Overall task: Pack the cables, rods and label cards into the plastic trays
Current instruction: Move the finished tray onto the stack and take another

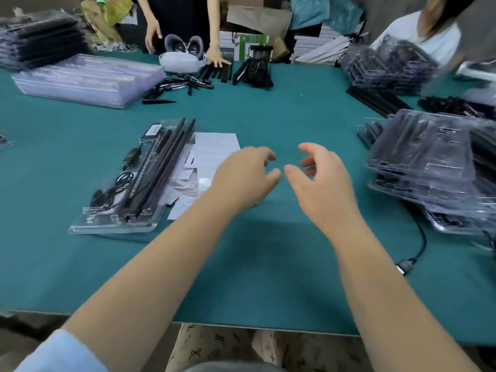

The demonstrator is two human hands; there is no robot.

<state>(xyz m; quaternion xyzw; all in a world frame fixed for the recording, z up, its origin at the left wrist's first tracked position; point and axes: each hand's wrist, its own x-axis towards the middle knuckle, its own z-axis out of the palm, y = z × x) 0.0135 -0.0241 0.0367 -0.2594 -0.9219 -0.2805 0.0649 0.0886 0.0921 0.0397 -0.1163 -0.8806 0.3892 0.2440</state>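
Observation:
My left hand (245, 177) and my right hand (320, 178) hover side by side over the green table (268, 264), fingers loosely curled, holding nothing. Left of my left hand lies a clear plastic tray (120, 224) holding several black rods (163, 162) and a coiled black cable (112, 190). White label cards (212, 151) lie scattered between that tray and my left hand. A tall stack of filled trays (429, 167) stands at the right.
Empty clear trays (86, 79) are stacked at the back left, loose black rods and pens (182, 84) behind the middle. A black cable with a plug (405, 264) trails at the right. Another person's hands (214, 59) rest at the far edge.

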